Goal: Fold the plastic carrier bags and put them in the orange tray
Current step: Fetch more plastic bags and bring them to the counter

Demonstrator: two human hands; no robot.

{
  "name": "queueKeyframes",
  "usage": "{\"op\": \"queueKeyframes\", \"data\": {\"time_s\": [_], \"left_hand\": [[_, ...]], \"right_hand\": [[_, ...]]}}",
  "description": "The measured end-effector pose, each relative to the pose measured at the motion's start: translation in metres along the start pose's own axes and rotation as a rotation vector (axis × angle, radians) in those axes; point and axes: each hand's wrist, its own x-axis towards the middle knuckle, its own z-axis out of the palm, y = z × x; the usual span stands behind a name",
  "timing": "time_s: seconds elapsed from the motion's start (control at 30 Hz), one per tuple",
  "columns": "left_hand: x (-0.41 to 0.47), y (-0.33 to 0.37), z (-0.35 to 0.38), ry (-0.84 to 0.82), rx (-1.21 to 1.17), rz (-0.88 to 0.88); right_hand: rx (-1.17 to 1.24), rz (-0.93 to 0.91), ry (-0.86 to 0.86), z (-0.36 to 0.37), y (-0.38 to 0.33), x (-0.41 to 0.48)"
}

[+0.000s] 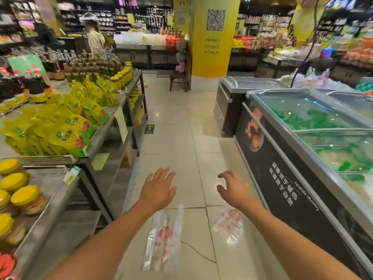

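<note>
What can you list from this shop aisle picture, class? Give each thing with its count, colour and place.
carrier bags: two, clear with red print, on the floor tiles under the hands
pouches: many, yellow, left shelf
jars: several, yellow lids, near shelf, bottom left
chest freezers: at least three, grey and black, right
pillar: one, yellow, back centre
chair: one, brown, beside the pillar
orange tray: none in view
left hand: open, empty
right hand: loosely curled, empty
</note>
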Motion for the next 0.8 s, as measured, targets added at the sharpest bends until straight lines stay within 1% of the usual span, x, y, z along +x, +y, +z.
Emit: {"op": "queueKeyframes", "data": {"time_s": [0.2, 0.4, 0.6, 0.8], "left_hand": [[0.090, -0.001, 0.022, -0.046, 0.026, -0.026], [0.161, -0.020, 0.060, -0.116, -0.016, -0.049], [0.218, -0.050, 0.125, -0.182, -0.052, -0.019], [0.261, -0.069, 0.205, -0.276, -0.045, -0.001]], "right_hand": [[0.022, -0.022, -0.056, 0.005, 0.031, 0.110], [0.035, 0.005, -0.129, 0.036, 0.048, 0.191], [0.030, 0.066, -0.174, 0.085, 0.069, 0.257], [0.001, 0.080, -0.255, 0.158, 0.100, 0.292]]}}
